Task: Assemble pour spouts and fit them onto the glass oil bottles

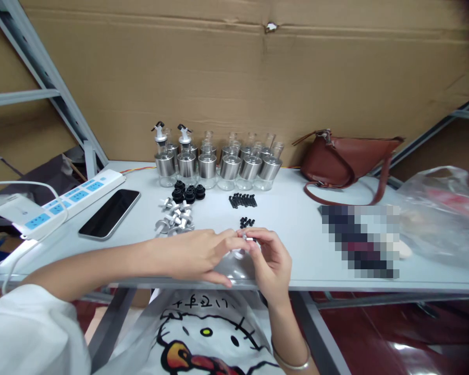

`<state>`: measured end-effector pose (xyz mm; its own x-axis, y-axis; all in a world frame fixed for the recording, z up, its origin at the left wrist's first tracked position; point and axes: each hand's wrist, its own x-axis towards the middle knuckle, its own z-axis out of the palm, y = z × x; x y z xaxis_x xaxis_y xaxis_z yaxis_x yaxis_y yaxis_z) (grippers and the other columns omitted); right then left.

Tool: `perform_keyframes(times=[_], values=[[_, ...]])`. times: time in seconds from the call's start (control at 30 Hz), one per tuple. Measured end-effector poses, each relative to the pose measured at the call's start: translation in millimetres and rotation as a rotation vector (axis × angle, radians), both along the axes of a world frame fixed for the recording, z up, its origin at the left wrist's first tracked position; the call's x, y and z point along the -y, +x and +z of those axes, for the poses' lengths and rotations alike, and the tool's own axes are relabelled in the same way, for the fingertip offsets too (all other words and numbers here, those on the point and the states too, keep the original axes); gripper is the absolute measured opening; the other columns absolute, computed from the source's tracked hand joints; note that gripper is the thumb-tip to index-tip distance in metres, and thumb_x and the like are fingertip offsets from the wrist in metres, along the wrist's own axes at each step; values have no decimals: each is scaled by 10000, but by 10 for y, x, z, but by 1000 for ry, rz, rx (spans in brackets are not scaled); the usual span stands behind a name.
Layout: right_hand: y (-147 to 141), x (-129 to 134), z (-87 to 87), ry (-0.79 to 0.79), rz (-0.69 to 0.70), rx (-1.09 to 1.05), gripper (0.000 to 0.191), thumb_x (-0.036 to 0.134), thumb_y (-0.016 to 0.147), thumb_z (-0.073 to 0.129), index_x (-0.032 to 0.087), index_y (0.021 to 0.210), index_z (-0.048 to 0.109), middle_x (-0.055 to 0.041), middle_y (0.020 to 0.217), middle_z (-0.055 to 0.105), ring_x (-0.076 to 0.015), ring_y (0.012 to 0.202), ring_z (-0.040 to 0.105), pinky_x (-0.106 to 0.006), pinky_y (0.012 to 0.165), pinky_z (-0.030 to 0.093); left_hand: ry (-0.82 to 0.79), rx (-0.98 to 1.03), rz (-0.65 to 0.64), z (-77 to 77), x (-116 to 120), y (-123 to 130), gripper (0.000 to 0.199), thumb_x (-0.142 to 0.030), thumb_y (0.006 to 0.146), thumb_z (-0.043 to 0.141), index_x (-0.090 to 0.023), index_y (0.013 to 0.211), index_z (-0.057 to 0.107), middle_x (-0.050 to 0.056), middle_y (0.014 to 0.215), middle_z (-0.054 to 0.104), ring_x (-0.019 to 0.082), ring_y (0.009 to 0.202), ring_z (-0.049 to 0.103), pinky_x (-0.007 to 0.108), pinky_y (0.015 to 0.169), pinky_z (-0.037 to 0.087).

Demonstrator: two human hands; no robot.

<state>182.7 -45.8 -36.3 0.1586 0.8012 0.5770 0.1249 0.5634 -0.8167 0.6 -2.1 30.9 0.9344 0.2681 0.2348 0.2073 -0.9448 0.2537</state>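
Observation:
My left hand (203, 255) reaches in from the left, and its index finger and thumb are closed by a small silver pourer spout (239, 254). On the other side my right hand (273, 258) pinches the same spout between thumb and fingers, near the table's front edge. The fingers hide much of it. Just beyond my hands lie several small black caps (247, 222). Farther back is a row of small black levers (243, 200). To the left sit a pile of silver pourer spouts (175, 216) and a cluster of black stoppers (188, 192).
Glass bottles with steel sleeves (230, 167) line the back; two carry fitted pourers (185, 134). At left are a phone (110, 213) and a power strip (78, 197). A brown handbag (347, 159) and a clear plastic bag (445, 224) occupy the right.

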Motion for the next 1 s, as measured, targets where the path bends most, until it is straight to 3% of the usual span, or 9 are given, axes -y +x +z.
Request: perform_keyframes(times=[0.13,0.27,0.37,0.47,0.7,1.0], values=[[-21,4,-21,-56,-89,-95,45,245,898,617,233,937,634,-34,874,728,-184,838,697,-331,773,538,-34,-194,163,345,-165,-175,379,-270,907,597,-235,1261,464,67,1156,621,170,800,628,263,713,443],[-18,6,-28,-102,-126,-99,86,290,894,623,220,942,635,-42,856,727,-195,814,699,-342,755,538,56,-277,497,514,-603,-454,220,-217,946,443,-165,1129,553,84,1079,634,175,827,617,251,688,423],[-10,13,-28,-120,-115,-69,80,290,891,626,226,936,644,-34,846,723,-187,796,689,-326,734,529,111,-307,615,489,-932,-649,244,-211,935,373,-168,988,606,70,1014,649,173,806,610,243,669,416],[-3,14,-33,-124,-103,-44,65,279,888,630,234,930,650,-25,849,724,-179,797,679,-319,742,516,139,-350,647,430,-1072,-710,250,-212,915,380,-172,899,627,67,951,657,171,768,605,233,618,396],[2,-4,-48,-125,-82,-29,73,275,886,630,235,940,655,-28,849,717,-185,803,668,-327,744,504,224,-530,693,414,-1019,-602,246,-150,905,376,-147,804,600,104,839,641,198,694,602,262,586,371],[0,-5,-32,-96,-76,26,59,243,887,617,239,930,657,-20,837,698,-170,783,657,-308,728,507,189,-586,766,321,-1094,-555,179,-149,853,421,-154,791,589,105,907,666,192,717,629,251,573,368]])
